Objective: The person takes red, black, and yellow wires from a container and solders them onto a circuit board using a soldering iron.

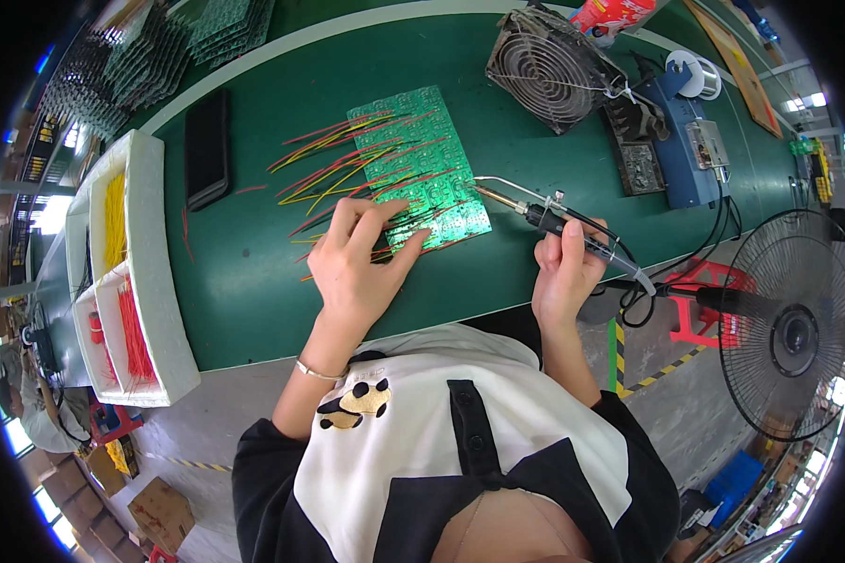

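On the green table lies a green circuit board [429,155], tilted a little, with rows of small solder points. Red, yellow and black wires [333,169] stick out from it to the left. My left hand [357,258] rests over the board's near left corner, its thumb and fingers apart and their tips down among the wires; whether a wire is under the tips I cannot tell. My right hand [570,267] is closed around a soldering iron [545,219] with a thin solder feed tube fixed along it. The iron's tip points left, at the board's right edge.
At the left edge stands a white foam box [174,352] with red and yellow wires. A black phone [207,148] lies near it. Far right are a square fume fan [549,70], a blue soldering station [687,141] and a solder spool [695,77]. A round fan [793,333] stands right.
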`<move>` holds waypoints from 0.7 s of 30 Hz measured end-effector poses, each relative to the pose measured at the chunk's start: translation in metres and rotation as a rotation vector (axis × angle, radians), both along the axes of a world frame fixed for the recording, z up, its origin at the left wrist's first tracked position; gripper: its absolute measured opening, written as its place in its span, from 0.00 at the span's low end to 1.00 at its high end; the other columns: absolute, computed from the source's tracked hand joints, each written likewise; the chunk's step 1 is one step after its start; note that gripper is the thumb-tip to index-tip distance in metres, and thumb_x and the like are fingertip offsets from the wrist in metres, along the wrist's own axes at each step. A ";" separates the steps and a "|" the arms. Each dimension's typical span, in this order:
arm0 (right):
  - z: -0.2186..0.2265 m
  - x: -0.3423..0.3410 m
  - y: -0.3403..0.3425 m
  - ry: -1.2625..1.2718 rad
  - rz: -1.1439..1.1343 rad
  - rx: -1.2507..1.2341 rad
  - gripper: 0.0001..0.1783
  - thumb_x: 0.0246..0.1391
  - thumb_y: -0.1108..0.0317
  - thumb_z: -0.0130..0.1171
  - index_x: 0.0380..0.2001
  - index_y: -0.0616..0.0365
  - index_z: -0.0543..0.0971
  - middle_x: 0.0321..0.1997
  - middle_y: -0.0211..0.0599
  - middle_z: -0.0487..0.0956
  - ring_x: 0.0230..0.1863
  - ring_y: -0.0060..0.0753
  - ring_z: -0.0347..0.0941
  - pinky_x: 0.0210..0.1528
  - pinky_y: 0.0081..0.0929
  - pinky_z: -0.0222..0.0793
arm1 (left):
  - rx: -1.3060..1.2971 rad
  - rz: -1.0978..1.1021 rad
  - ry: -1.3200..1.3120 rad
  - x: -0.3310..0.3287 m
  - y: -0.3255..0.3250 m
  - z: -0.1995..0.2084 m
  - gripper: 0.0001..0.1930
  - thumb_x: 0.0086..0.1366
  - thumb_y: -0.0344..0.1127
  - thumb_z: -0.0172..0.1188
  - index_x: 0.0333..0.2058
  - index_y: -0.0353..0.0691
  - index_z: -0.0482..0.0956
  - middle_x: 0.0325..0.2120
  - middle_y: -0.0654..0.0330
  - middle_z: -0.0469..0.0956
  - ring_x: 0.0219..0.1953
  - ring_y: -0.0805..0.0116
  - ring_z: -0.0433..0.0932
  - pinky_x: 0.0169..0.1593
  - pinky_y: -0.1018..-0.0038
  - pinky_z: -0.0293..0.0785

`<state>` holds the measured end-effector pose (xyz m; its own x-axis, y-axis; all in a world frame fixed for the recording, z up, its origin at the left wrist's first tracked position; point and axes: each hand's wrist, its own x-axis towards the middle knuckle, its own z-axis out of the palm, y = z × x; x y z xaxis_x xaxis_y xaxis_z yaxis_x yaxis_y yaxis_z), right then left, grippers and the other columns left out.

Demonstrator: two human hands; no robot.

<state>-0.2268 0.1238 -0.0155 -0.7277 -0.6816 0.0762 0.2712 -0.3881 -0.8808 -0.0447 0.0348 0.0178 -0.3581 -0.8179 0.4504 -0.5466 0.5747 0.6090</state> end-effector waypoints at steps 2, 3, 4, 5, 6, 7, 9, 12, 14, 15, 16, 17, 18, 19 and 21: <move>0.000 -0.001 0.000 0.006 -0.007 -0.020 0.06 0.56 0.70 0.50 0.33 0.59 0.66 0.23 0.26 0.65 0.17 0.13 0.57 0.18 0.14 0.50 | 0.005 -0.009 0.000 0.002 0.002 -0.001 0.16 0.39 0.32 0.70 0.30 0.40 0.77 0.26 0.62 0.73 0.25 0.71 0.74 0.26 0.78 0.71; 0.000 0.000 0.000 0.004 -0.006 -0.020 0.06 0.56 0.70 0.50 0.33 0.59 0.66 0.23 0.26 0.65 0.17 0.13 0.57 0.18 0.14 0.50 | 0.025 -0.016 -0.022 0.004 0.003 -0.005 0.17 0.38 0.33 0.71 0.29 0.40 0.76 0.26 0.62 0.73 0.25 0.71 0.74 0.26 0.77 0.71; 0.002 0.000 0.000 0.006 -0.003 -0.011 0.05 0.56 0.70 0.50 0.33 0.59 0.66 0.22 0.26 0.65 0.17 0.13 0.56 0.17 0.14 0.50 | 0.044 -0.023 -0.045 0.005 0.004 -0.008 0.18 0.37 0.34 0.72 0.28 0.40 0.75 0.26 0.62 0.73 0.25 0.71 0.75 0.27 0.77 0.72; 0.002 0.000 0.000 0.008 0.001 -0.002 0.05 0.56 0.70 0.50 0.32 0.59 0.66 0.22 0.26 0.64 0.17 0.13 0.56 0.17 0.14 0.49 | 0.043 -0.022 -0.047 0.005 0.003 -0.007 0.18 0.37 0.34 0.72 0.28 0.40 0.75 0.26 0.62 0.73 0.25 0.71 0.75 0.27 0.77 0.72; 0.002 0.001 0.000 0.007 0.002 -0.002 0.05 0.56 0.70 0.50 0.32 0.59 0.66 0.22 0.26 0.64 0.17 0.13 0.56 0.17 0.14 0.49 | 0.041 -0.004 -0.047 0.005 0.001 -0.006 0.18 0.37 0.35 0.72 0.28 0.40 0.75 0.26 0.63 0.73 0.25 0.71 0.75 0.28 0.77 0.72; 0.002 0.001 0.000 0.006 0.001 -0.011 0.05 0.56 0.70 0.50 0.32 0.59 0.66 0.22 0.26 0.65 0.16 0.13 0.56 0.17 0.14 0.49 | 0.039 0.014 -0.047 0.004 0.000 -0.006 0.19 0.37 0.35 0.72 0.28 0.40 0.74 0.26 0.63 0.73 0.25 0.70 0.75 0.28 0.76 0.72; 0.003 0.001 0.000 0.003 0.002 -0.023 0.05 0.56 0.70 0.50 0.32 0.59 0.66 0.22 0.26 0.65 0.16 0.13 0.56 0.17 0.14 0.49 | 0.029 0.037 -0.065 0.002 -0.005 -0.004 0.19 0.38 0.36 0.72 0.29 0.40 0.73 0.26 0.63 0.73 0.26 0.70 0.75 0.28 0.76 0.72; 0.005 0.001 0.000 -0.004 -0.004 -0.024 0.06 0.56 0.69 0.50 0.32 0.59 0.66 0.20 0.26 0.64 0.16 0.13 0.55 0.17 0.14 0.48 | 0.019 0.055 -0.077 0.001 -0.010 -0.002 0.20 0.39 0.37 0.71 0.32 0.40 0.73 0.26 0.63 0.72 0.26 0.70 0.74 0.28 0.76 0.72; 0.008 0.000 0.001 0.004 -0.020 -0.017 0.06 0.56 0.68 0.49 0.33 0.59 0.67 0.18 0.26 0.63 0.15 0.13 0.54 0.16 0.14 0.48 | 0.008 0.095 -0.141 0.002 -0.012 0.005 0.21 0.40 0.37 0.70 0.34 0.41 0.73 0.26 0.62 0.72 0.26 0.70 0.73 0.28 0.76 0.71; 0.010 -0.001 0.002 0.002 -0.022 -0.020 0.06 0.56 0.68 0.49 0.33 0.59 0.67 0.18 0.26 0.63 0.15 0.13 0.54 0.16 0.14 0.48 | 0.006 0.093 -0.143 0.003 -0.013 0.011 0.21 0.40 0.37 0.70 0.34 0.41 0.73 0.26 0.62 0.72 0.26 0.70 0.73 0.28 0.76 0.71; 0.012 -0.001 0.003 0.021 -0.036 -0.012 0.06 0.57 0.68 0.49 0.33 0.59 0.67 0.17 0.26 0.63 0.15 0.13 0.54 0.16 0.14 0.47 | 0.003 0.099 -0.120 0.005 -0.015 0.017 0.19 0.44 0.36 0.69 0.35 0.40 0.72 0.26 0.62 0.71 0.25 0.73 0.71 0.27 0.78 0.69; 0.014 -0.003 0.004 0.040 -0.050 -0.003 0.06 0.57 0.68 0.49 0.33 0.59 0.67 0.16 0.25 0.62 0.15 0.12 0.53 0.16 0.14 0.47 | 0.000 0.105 -0.098 0.007 -0.016 0.022 0.17 0.47 0.34 0.67 0.36 0.39 0.72 0.26 0.63 0.70 0.24 0.76 0.70 0.26 0.81 0.67; 0.015 -0.004 0.005 0.037 -0.050 -0.004 0.06 0.57 0.68 0.49 0.33 0.59 0.67 0.16 0.25 0.62 0.15 0.12 0.53 0.16 0.14 0.47 | -0.001 0.105 -0.100 0.011 -0.016 0.023 0.17 0.47 0.34 0.67 0.36 0.39 0.72 0.26 0.63 0.70 0.24 0.76 0.70 0.26 0.81 0.67; 0.017 -0.005 0.006 0.051 -0.048 0.002 0.06 0.57 0.68 0.49 0.33 0.59 0.67 0.16 0.25 0.62 0.15 0.12 0.53 0.16 0.14 0.47 | 0.119 0.092 0.025 0.017 -0.017 0.024 0.13 0.51 0.32 0.63 0.35 0.38 0.71 0.25 0.64 0.68 0.24 0.79 0.67 0.25 0.84 0.63; 0.017 -0.006 0.008 0.062 -0.046 0.008 0.06 0.57 0.68 0.48 0.33 0.59 0.67 0.16 0.25 0.62 0.15 0.12 0.53 0.16 0.14 0.47 | 0.388 0.016 0.395 0.027 -0.017 0.025 0.07 0.57 0.26 0.57 0.33 0.36 0.69 0.24 0.68 0.65 0.21 0.86 0.58 0.22 0.89 0.55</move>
<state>-0.2332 0.1313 0.0011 -0.7523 -0.6483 0.1168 0.1982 -0.3918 -0.8984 -0.0175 0.0181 0.0431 -0.2088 -0.9545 0.2129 -0.2402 0.2611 0.9349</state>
